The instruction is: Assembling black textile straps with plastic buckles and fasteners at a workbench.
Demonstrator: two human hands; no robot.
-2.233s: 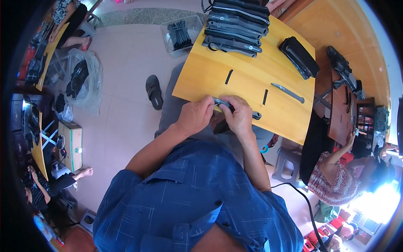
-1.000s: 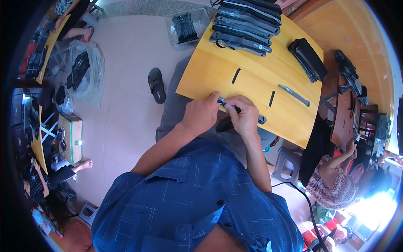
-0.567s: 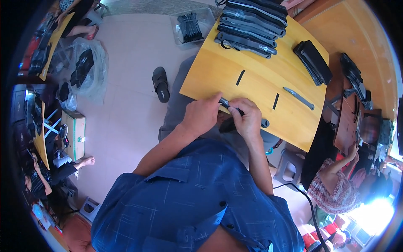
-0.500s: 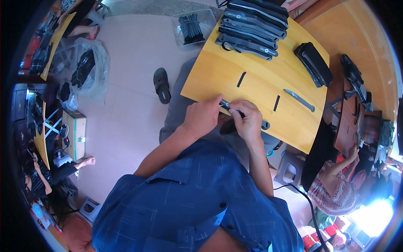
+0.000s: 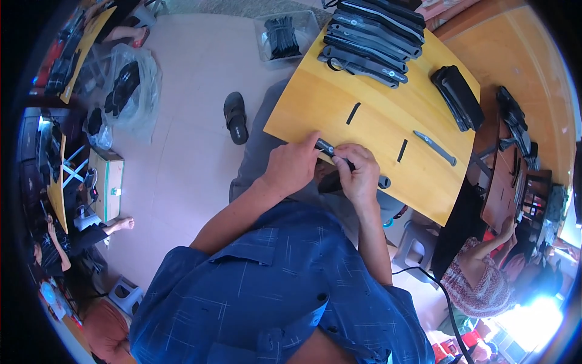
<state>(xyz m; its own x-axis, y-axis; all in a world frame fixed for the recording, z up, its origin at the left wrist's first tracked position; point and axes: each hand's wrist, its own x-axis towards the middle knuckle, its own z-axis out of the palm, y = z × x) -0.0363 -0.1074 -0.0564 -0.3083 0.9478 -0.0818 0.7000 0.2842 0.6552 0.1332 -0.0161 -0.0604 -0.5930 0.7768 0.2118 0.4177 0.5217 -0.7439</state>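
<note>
A narrow black fabric piece [image 5: 325, 147] with a pale round mark is held between my hands at the table's near edge. My left hand [image 5: 293, 167] is closed on its left end. The thumb and fingers of my right hand [image 5: 359, 171] pinch it further right. Dark material hangs below, partly hidden by my hands. Beside my right hand a grey rounded end [image 5: 384, 182] shows; whether it belongs to the held piece I cannot tell. On the yellow table [image 5: 303, 112] lie two short black strips [image 5: 353, 113] and a slim grey pointed piece [image 5: 434, 148].
A stack of several black-grey fabric pieces [image 5: 373, 45] stands at the table's far side, with a smaller black pile [image 5: 458, 97] to its right. A clear bin [image 5: 260, 42] of black strips and a sandal [image 5: 236, 117] are on the floor. Another person [image 5: 476, 276] sits right.
My left hand has shifted slightly, so more of the black piece and its pale marking shows. My right hand keeps its pinch. The whole view has tilted a little.
</note>
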